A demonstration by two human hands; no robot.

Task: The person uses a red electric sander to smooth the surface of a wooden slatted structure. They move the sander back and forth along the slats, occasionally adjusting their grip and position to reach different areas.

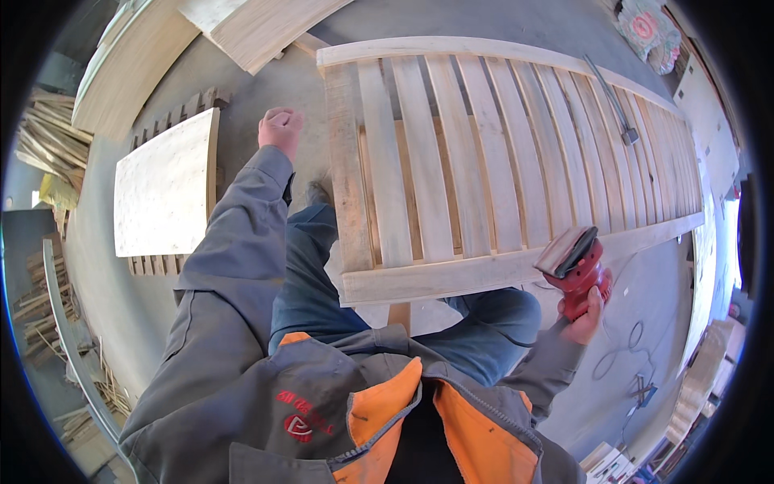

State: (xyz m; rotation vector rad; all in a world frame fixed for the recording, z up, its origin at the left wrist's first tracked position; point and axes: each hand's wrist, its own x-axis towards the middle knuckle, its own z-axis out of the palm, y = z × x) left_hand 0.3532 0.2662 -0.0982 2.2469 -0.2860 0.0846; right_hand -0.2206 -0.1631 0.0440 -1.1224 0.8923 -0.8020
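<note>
A red electric sander [586,278] is gripped in my right hand [582,321], its sanding pad tilted up and turned toward the near rail of a slatted wooden frame [427,278]. Pale slats run crosswise between the frame's two long rails. My left hand [280,131] is closed in a fist beyond the frame's left end, apart from the wood, and nothing shows in it. Across the slats toward the right lies a thin metal rod tool with a small block-shaped head [630,135].
A white-topped board [165,185] rests on a slatted wooden pallet at left. Large wooden panels [266,28] stand at the far left. Wood offcuts [52,137] are piled along the left side. A cable [621,351] trails over the floor at right.
</note>
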